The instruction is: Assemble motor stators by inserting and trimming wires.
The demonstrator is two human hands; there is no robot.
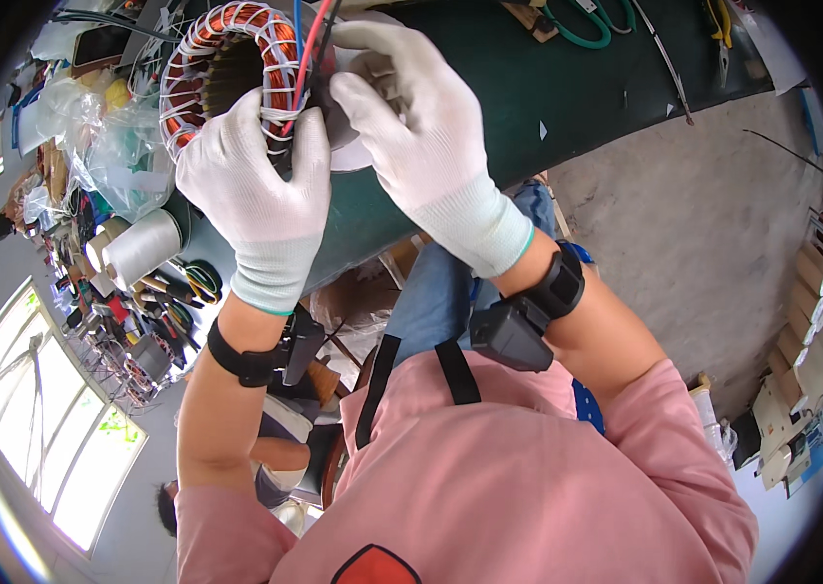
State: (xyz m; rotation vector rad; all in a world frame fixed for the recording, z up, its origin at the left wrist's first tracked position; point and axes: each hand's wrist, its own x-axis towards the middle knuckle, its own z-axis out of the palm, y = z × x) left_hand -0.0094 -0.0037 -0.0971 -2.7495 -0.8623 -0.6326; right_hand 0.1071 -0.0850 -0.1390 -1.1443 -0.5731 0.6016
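Coil ring (207, 39), copper wire tied with white lacing, is at the table's near edge, upper left of view, hole facing the person. Left hand (260, 175), white glove: index finger and thumb spread apart, tips at the ring's lower right rim; can't tell if they pinch any lacing. Right hand (421, 117), also gloved: fingers bent, thumb and index parted, just right of the ring; tips partly hidden, can't tell if anything is held. Red wire (309, 49) and blue wire (296, 24) run up from the rim between the hands. Black bands on both wrists. Dark green table (528, 92) underneath; green-handled scissors (582, 29) and yellow-handled pliers (721, 24) off right. Left: clear plastic bags (105, 136), white thread spool (144, 251). Window (51, 409) at far left.
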